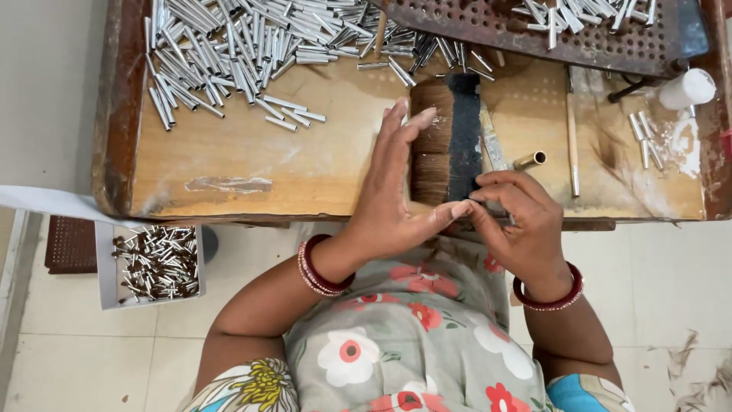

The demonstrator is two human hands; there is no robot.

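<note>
Bristles [431,145], a brown bundle under a dark strap, lie lengthwise away from the person on the worn wooden bench [252,164], left hand [389,206] flat against them, grip wide, right hand [515,217] pinching the near end, shiny metal tubes [229,53] heaped beyond, pale tiled floor below.

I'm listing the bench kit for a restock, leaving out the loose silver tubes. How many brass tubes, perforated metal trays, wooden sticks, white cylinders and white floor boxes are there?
Brass tube: 1
Perforated metal tray: 1
Wooden stick: 1
White cylinder: 1
White box on the floor: 1
Total: 5
</note>
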